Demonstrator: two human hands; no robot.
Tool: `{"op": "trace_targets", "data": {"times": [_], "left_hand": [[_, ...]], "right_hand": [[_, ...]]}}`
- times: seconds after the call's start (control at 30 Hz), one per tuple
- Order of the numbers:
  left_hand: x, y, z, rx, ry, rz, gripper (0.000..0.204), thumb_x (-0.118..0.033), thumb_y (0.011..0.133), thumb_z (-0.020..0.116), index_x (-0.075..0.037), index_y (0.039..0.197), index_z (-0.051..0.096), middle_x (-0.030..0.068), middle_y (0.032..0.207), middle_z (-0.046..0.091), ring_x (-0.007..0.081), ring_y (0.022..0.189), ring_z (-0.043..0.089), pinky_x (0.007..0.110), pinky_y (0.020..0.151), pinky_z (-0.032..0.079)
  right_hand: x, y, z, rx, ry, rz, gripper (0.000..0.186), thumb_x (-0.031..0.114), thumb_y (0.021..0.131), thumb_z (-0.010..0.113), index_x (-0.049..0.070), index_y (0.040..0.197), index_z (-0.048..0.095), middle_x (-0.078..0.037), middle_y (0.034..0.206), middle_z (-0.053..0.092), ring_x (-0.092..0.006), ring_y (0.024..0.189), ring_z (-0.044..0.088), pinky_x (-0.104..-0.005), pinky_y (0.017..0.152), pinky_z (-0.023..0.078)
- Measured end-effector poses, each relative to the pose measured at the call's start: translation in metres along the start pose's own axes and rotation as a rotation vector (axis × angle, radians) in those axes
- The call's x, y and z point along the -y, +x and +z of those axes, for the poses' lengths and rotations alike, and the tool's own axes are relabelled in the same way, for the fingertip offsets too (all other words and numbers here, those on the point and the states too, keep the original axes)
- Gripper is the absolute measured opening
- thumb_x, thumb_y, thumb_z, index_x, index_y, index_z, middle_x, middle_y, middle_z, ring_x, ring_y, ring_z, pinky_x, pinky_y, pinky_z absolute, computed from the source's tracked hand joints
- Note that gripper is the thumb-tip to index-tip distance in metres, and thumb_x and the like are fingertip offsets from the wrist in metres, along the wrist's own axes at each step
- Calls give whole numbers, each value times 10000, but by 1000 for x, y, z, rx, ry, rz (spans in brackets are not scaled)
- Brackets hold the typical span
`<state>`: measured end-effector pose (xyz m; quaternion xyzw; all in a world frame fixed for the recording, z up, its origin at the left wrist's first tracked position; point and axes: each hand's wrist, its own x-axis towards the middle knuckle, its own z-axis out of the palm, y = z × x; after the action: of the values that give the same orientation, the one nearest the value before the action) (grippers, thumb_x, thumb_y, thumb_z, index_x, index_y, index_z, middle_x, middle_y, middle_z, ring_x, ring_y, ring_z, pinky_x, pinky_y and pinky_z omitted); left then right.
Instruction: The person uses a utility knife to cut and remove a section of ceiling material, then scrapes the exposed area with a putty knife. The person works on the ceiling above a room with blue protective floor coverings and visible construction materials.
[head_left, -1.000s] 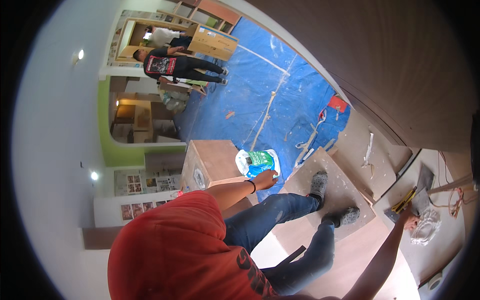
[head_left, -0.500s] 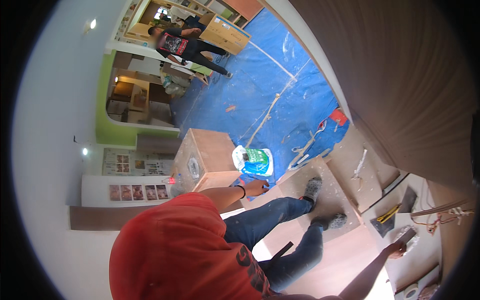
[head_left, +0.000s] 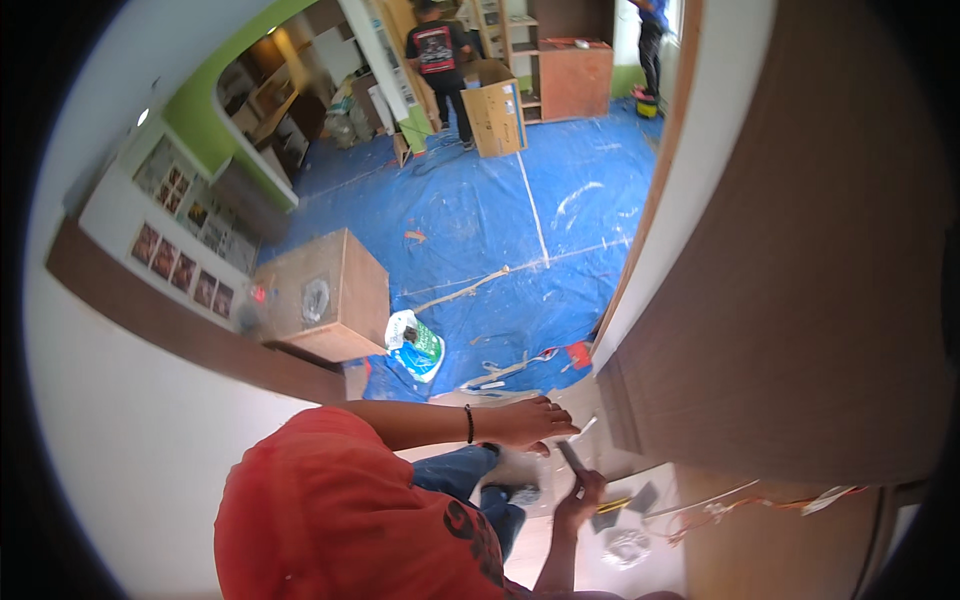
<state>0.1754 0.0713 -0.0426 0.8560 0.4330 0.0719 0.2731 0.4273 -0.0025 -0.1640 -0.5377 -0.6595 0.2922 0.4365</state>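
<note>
Since the earlier frame, the right hand [head_left: 582,496] has neared the left hand [head_left: 530,422], pinching a grey block [head_left: 569,456] at its eleven o'clock; the left's fingers are loosely spread. Beyond, we see a bag [head_left: 418,352] at ten, contents indistinct, and a carton [head_left: 494,121] at twelve.

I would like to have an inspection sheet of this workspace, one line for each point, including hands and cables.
Surface: pale surface at lower right; blue sheet covers the floor ahead, with whitish marks.
Job's things: grey flat bar, in the right hand.
Clutter: yellow tool and crumpled clear plastic on the pale surface; tan strip on the sheet.
Hands: left hand open, near the bar, contact unclear; right hand closed around it.
Cables: thin orange wires, tangled, at right.
Surroundings: wooden box, cardboard box, two other people farther off.
</note>
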Motion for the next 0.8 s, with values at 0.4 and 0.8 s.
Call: {"op": "trace_targets", "data": {"times": [0.4,0.8], "left_hand": [[-55,-193,-293,-576,432,-256,171,-214,1007,594,-95,1116,650,105,1016,674,318,895,689,435,739,549],[-378,-358,-579,-1319,1571,-250,178,-84,965,685,-39,1137,690,119,815,671,231,627,558,322,600,485]], "right_hand": [[408,244,81,166,463,-1064,142,-19,802,773,96,870,725,-41,831,704,-258,834,664,-402,816,463],[827,284,-9,76,1367,-1131,542,328,909,807,34,1303,581,-121,1314,615,-246,1215,585,-401,992,476]]}}
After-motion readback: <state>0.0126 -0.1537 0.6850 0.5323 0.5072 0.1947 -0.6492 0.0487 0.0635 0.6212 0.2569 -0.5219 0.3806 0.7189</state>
